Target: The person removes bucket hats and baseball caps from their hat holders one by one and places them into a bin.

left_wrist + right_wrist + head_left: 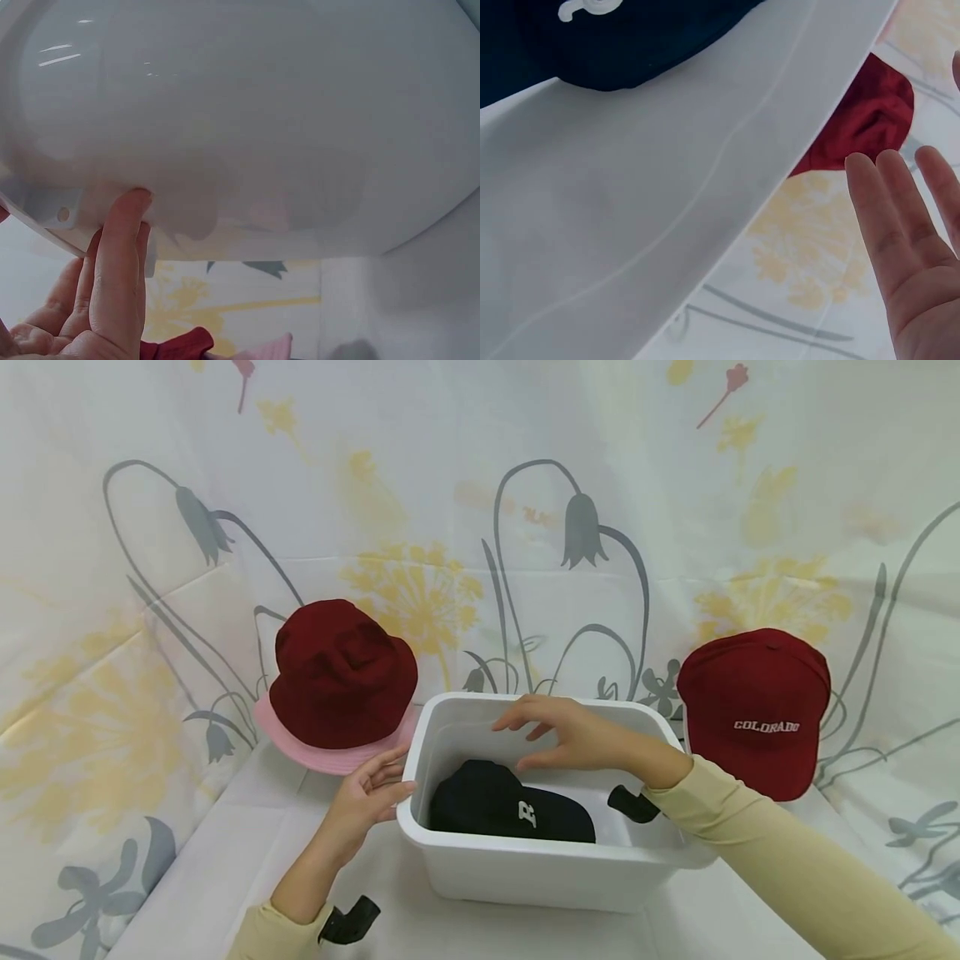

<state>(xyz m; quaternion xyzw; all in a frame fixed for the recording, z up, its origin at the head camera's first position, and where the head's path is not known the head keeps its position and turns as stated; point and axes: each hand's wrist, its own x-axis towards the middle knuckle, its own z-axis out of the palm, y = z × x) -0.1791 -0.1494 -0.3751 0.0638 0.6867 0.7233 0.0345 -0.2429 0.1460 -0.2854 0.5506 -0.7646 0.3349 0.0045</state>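
Note:
A white plastic bin (pixel 540 872) stands at the centre of the head view. Inside it, toward the left, lies a dark baseball cap (pixel 480 797) with a white letter R, its brim pointing right. My left hand (pixel 356 806) touches the bin's left end near the rim. In the left wrist view, a straight finger (pixel 120 259) rests against the bin's glossy outer wall. My right hand (pixel 573 735) hovers over the bin's opening, fingers spread and holding nothing. The right wrist view shows that hand's extended fingers (pixel 885 217) apart from the cap.
Behind the bin on the left, a dark red bucket hat (pixel 337 681) sits on a pink brim (pixel 303 747). A red cap (pixel 753 710) lettered COLORADO is at the right. White cloth with printed flowers (pixel 420 593) hangs behind. Black wrist mounts (pixel 352 922) stick out from the sleeves.

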